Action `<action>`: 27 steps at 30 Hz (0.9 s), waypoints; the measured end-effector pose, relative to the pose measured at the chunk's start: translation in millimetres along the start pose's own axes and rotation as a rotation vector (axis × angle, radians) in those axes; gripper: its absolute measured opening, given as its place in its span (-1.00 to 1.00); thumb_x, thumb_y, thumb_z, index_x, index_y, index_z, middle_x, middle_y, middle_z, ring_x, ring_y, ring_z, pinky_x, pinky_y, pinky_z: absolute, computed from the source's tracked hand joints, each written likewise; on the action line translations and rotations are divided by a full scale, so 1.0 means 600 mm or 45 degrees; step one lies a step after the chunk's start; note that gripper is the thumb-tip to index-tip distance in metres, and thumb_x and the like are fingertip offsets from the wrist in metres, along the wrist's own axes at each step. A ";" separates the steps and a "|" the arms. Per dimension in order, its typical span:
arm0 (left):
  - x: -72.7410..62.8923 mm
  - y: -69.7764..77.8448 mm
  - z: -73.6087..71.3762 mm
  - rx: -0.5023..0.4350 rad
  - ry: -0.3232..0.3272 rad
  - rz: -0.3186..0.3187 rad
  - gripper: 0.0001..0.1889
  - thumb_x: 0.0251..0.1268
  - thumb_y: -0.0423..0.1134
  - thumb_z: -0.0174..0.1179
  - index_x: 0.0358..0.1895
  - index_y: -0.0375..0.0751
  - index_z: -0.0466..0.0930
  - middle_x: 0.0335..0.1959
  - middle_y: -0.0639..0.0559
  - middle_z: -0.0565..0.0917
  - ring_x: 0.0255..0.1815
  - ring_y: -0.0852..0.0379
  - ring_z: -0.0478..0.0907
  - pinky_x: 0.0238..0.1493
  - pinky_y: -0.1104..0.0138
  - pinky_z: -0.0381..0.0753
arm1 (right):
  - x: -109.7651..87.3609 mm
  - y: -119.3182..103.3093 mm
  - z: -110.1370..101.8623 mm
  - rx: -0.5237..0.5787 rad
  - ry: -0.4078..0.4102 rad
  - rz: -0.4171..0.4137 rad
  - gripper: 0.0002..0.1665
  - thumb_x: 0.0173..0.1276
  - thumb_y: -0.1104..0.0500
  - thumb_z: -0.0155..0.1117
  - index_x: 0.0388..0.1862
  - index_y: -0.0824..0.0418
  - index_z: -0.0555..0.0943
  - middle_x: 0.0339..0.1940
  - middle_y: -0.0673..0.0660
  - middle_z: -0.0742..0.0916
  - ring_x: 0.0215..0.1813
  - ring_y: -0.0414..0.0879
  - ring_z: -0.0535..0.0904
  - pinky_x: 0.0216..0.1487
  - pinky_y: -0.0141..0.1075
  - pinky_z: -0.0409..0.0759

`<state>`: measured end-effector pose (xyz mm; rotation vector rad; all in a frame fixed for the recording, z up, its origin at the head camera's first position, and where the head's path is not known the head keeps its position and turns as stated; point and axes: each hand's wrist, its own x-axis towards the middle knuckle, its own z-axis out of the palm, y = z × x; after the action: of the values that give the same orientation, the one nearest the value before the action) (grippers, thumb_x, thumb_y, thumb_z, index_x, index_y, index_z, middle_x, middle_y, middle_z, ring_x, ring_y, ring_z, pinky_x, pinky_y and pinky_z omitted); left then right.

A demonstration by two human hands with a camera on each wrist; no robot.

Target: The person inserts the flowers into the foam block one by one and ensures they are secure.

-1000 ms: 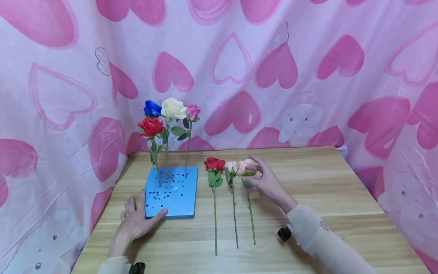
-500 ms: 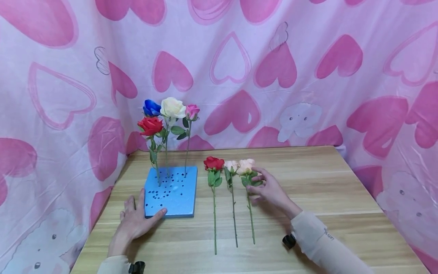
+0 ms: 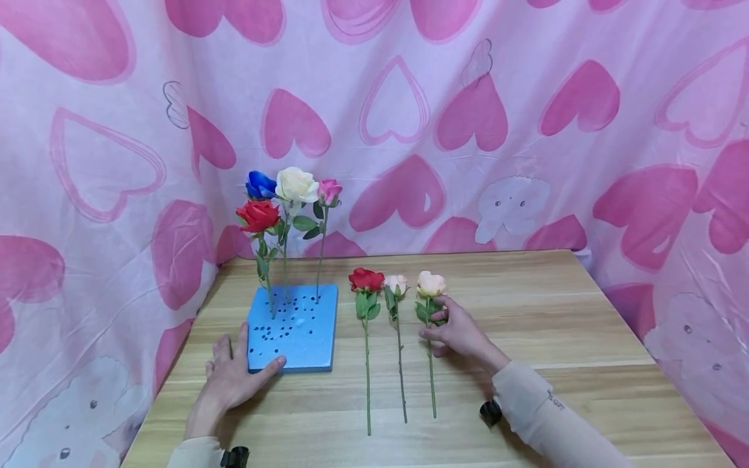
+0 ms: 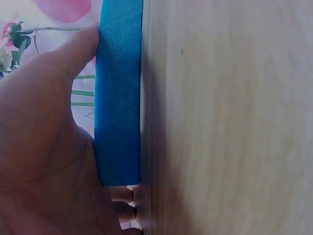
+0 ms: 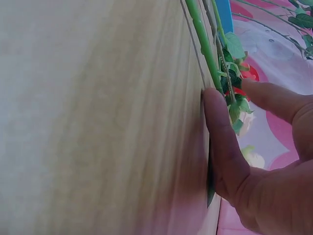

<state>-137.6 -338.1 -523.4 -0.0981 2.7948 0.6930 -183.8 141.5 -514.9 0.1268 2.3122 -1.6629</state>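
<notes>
My left hand [image 3: 231, 380] rests at the near left corner of a blue foam block [image 3: 313, 354] pitted with holes, its thumb against the front edge and its fingers along the left side. Over a pale pink artificial rose [image 3: 432, 284] lying on the table, my right hand [image 3: 462, 330] reaches across the stem just below the leaves. In the right wrist view, one fingertip touches the table right at the green stem [image 5: 205, 44], and another finger [image 5: 269, 95] stands apart above it. A red rose [image 3: 367, 279] and a smaller pale rose [image 3: 395, 285] lie to the left.
Upright in the block stand a blue rose [image 3: 260, 185], a red rose [image 3: 259, 216], a white rose [image 3: 297, 185] and a pink rose [image 3: 330, 191]. The wooden table [image 3: 538, 325] backs onto a heart-patterned curtain [image 3: 398, 188].
My right hand has come down from the blossom to the stem. The pale pink rose's head has shifted right, away from its neighbour. My left hand stays at the block.
</notes>
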 end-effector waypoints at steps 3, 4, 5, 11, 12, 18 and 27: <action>0.000 0.000 0.001 -0.002 -0.005 0.000 0.42 0.42 0.65 0.11 0.82 -0.25 -0.52 0.69 -0.75 -0.50 0.72 -0.74 -0.54 0.61 -0.59 -0.43 | 0.000 -0.001 0.002 -0.018 0.008 0.041 0.20 0.33 0.38 0.68 0.80 0.30 0.17 0.42 0.43 0.54 -0.42 0.05 0.75 -0.29 -0.01 0.91; 0.001 0.000 0.001 -0.002 -0.005 0.000 0.42 0.41 0.66 0.11 0.83 -0.25 -0.52 0.69 -0.75 -0.50 0.73 -0.74 -0.54 0.61 -0.59 -0.43 | 0.001 0.000 0.003 -0.013 0.009 0.056 0.21 0.31 0.40 0.68 0.79 0.31 0.18 0.42 0.42 0.52 -0.43 0.04 0.74 -0.29 0.00 0.91; 0.001 0.001 0.001 -0.004 -0.006 0.000 0.42 0.41 0.66 0.11 0.83 -0.25 -0.52 0.70 -0.75 -0.50 0.73 -0.74 -0.54 0.61 -0.59 -0.43 | 0.001 0.000 0.004 -0.007 0.006 0.066 0.21 0.29 0.42 0.68 0.80 0.30 0.19 0.42 0.41 0.51 -0.44 0.04 0.73 -0.29 0.00 0.91; 0.002 -0.002 0.002 -0.005 -0.004 -0.007 0.43 0.41 0.67 0.11 0.83 -0.24 -0.53 0.70 -0.74 -0.52 0.72 -0.74 -0.55 0.61 -0.58 -0.43 | 0.004 -0.004 0.007 0.017 -0.036 0.077 0.31 0.15 0.59 0.65 0.80 0.25 0.19 0.34 0.37 0.50 -0.37 0.02 0.69 -0.32 0.02 0.90; 0.002 -0.003 0.001 -0.004 -0.004 -0.007 0.42 0.41 0.67 0.11 0.83 -0.24 -0.53 0.69 -0.74 -0.52 0.72 -0.74 -0.55 0.61 -0.58 -0.43 | 0.005 -0.004 0.008 0.013 -0.045 0.078 0.33 0.13 0.61 0.65 0.81 0.25 0.19 0.30 0.37 0.51 -0.39 0.01 0.69 -0.32 0.02 0.90; 0.000 -0.002 -0.001 -0.006 0.000 -0.001 0.42 0.41 0.66 0.11 0.83 -0.25 -0.52 0.70 -0.74 -0.52 0.73 -0.74 -0.56 0.61 -0.58 -0.44 | 0.002 -0.005 0.003 0.053 -0.124 0.061 0.37 0.11 0.67 0.60 0.82 0.27 0.12 0.24 0.40 0.48 -0.38 0.03 0.70 -0.31 0.05 0.91; 0.000 -0.002 0.002 -0.007 0.004 0.000 0.42 0.42 0.65 0.12 0.82 -0.25 -0.53 0.69 -0.74 -0.52 0.72 -0.74 -0.56 0.61 -0.58 -0.44 | -0.001 0.006 -0.011 0.148 -0.187 0.056 0.21 0.13 0.66 0.54 0.74 0.35 0.24 0.42 0.39 0.39 0.02 0.11 0.62 -0.16 0.06 0.92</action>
<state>-137.3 -338.8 -524.8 -0.0999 2.7964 0.7016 -183.6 148.7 -516.1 0.0766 2.0916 -1.7241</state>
